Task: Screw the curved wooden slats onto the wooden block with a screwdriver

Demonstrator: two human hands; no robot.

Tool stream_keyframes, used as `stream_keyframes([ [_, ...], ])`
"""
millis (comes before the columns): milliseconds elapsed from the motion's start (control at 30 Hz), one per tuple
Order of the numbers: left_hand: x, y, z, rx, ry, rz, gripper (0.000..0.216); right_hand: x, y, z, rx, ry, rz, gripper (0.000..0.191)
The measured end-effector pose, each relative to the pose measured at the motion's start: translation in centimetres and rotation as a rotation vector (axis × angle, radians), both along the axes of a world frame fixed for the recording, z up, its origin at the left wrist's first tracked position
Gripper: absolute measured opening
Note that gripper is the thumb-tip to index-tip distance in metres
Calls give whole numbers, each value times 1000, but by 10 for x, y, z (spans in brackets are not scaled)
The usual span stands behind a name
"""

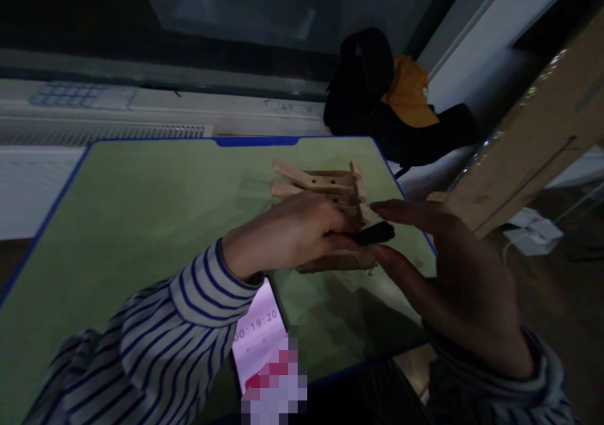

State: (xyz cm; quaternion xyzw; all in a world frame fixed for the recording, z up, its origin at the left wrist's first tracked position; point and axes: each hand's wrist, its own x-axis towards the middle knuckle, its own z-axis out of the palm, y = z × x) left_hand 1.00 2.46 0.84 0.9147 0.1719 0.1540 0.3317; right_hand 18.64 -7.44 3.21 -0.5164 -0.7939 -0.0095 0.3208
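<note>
A wooden model (325,189) made of slotted plywood pieces stands on the green mat (141,223) near its right edge. My left hand (287,233) is curled in front of the model, its fingers pinched on a small black object (375,233). My right hand (448,274) is beside it on the right, fingers stretched toward the same black object and touching its end. Both sleeves are white with dark blue stripes. The lower part of the model is hidden behind my hands.
A phone (262,343) with a lit timer screen lies at the mat's near edge. A black bag with a yellow cap (408,94) sits on the sill behind. A large cardboard box (533,141) leans at the right. A radiator (94,132) runs along the back.
</note>
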Motion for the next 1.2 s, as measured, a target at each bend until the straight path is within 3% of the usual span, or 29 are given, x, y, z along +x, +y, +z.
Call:
stream_keyframes([
  [133, 0, 0, -1, -8, -4, -23, 20, 3, 2, 12, -55, -31, 124, 33],
  [300, 1, -1, 0, 13, 46, -7, 21, -1, 4, -4, 149, -36, -28, 27],
  [400, 1, -1, 0, 26, 49, 13, 23, -5, 3, -9, 196, -47, -42, 27],
  [633, 0, 1, 0, -11, 9, -36, 20, 0, 3, 6, -74, -39, 126, 39],
  [733, -1, -1, 1, -16, 41, -24, 21, 0, 5, 2, 11, -13, 124, 32],
  [900, 1, -1, 1, 12, 59, 45, 18, -5, 7, -12, 208, -42, -41, 26],
  [1100, 1, 0, -2, -13, 41, 8, 20, 1, 4, 5, -40, -7, 95, 37],
  [1200, 0, -1, 1, -4, 58, -22, 21, 4, 4, 7, -28, 2, 152, 33],
])
